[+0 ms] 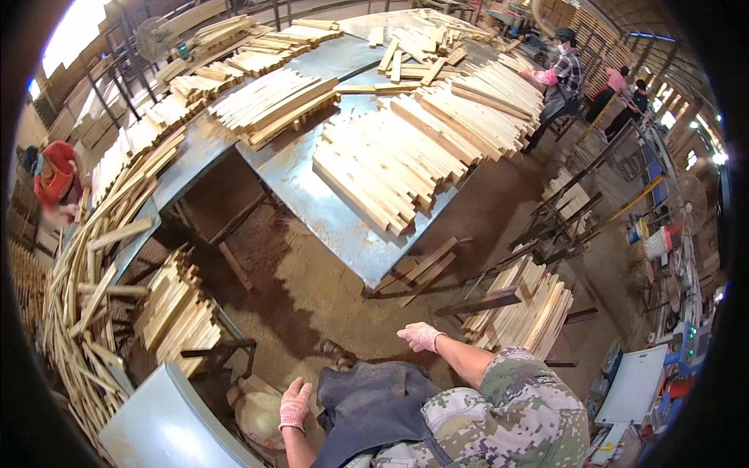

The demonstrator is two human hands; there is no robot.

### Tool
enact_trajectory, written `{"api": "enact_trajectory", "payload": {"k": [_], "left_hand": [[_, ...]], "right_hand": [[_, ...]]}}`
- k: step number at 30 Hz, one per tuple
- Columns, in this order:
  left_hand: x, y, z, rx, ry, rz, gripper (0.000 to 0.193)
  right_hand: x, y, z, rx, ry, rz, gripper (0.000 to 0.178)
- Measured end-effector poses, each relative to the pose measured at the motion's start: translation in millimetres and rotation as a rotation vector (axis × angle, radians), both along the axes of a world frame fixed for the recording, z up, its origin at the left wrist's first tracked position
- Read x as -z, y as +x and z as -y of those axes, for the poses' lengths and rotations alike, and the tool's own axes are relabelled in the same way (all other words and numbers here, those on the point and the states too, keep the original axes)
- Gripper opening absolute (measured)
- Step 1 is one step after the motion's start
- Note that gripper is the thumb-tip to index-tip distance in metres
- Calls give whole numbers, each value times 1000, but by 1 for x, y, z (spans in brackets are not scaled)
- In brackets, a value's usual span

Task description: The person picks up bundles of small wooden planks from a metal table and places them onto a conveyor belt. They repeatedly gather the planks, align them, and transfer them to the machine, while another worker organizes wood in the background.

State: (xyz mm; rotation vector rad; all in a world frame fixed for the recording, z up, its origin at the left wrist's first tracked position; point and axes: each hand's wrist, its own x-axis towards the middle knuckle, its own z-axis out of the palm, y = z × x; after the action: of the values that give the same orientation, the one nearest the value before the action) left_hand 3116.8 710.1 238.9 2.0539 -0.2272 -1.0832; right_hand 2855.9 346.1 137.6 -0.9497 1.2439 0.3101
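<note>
My left hand, in a pale pinkish knit glove, is held up beside my dark apron. Its fingers are apart and nothing is in them. Out to the front right, my right hand wears the same kind of glove. Its fingers point left, loosely stretched, and hold nothing that I can see. Closest to the right hand is a stack of light wood strips on a metal rack. Ahead, a metal-topped table carries a wide layer of wood strips, apart from both hands.
A rounded pale machine cover stands at the lower left, near another stack of strips. Loose slats pile up along the left. One person works at the table's far right, another at the left. Metal bars jut out at right.
</note>
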Motion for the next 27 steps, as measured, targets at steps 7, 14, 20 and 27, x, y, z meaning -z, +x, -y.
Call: {"api": "enact_trajectory", "payload": {"k": [7,14,20,27], "left_hand": [[0,133,158,491,100,95,65],[36,169,292,264,32,-73,63],[41,143,438,244,14,235,70],[114,144,559,382,124,644,84]], "right_hand": [[2,29,170,195,-452,173,97],[-1,72,381,349,-985,36,94],[37,54,531,345,-1266,-131,87],[52,35,599,347,-1160,-107,70]]}}
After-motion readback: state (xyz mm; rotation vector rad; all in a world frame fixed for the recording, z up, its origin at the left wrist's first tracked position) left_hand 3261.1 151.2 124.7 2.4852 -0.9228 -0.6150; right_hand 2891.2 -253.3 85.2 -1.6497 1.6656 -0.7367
